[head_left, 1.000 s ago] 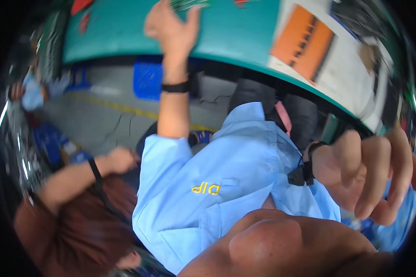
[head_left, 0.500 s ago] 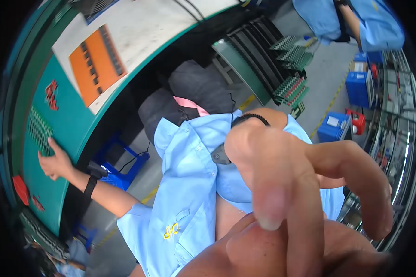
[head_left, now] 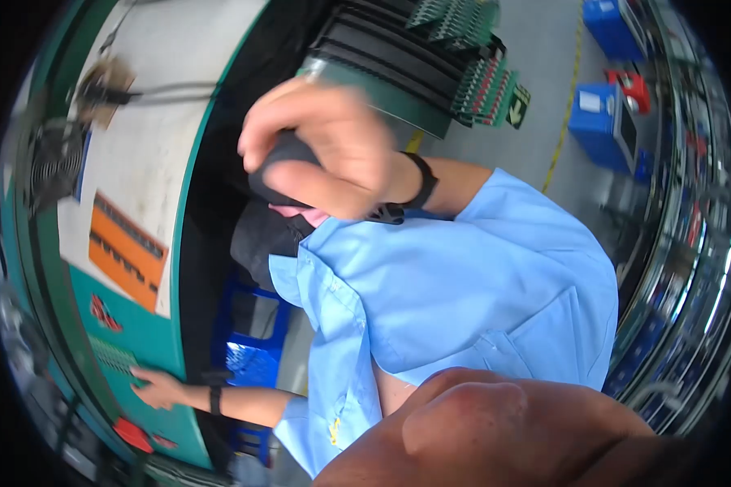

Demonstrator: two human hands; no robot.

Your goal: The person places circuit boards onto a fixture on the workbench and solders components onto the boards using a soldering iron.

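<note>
My left hand [head_left: 161,390] is at the green-topped bench [head_left: 150,341], fingers apart and reaching to the edge of a green circuit-board panel [head_left: 112,355]. Whether a fingertip touches the panel I cannot tell. Small red parts [head_left: 104,313] lie just beyond it, and a red piece [head_left: 132,434] lies on the near side. My right hand [head_left: 341,146], with a black band at the wrist, is raised over my dark trousers [head_left: 256,243]. Its fingers are curved and blurred, with a gap between them and the thumb. Nothing shows in its grip.
An orange slotted sheet [head_left: 127,250] lies on the white bench surface, near a fan [head_left: 55,166]. A black rack [head_left: 390,53] holds green boards [head_left: 483,91]. There is a blue stool [head_left: 256,351] beside my legs, and blue bins [head_left: 601,122] stand on the floor.
My right hand has moved from close before the camera out over my lap. The view has turned, and my left hand stays beside the green panel.
</note>
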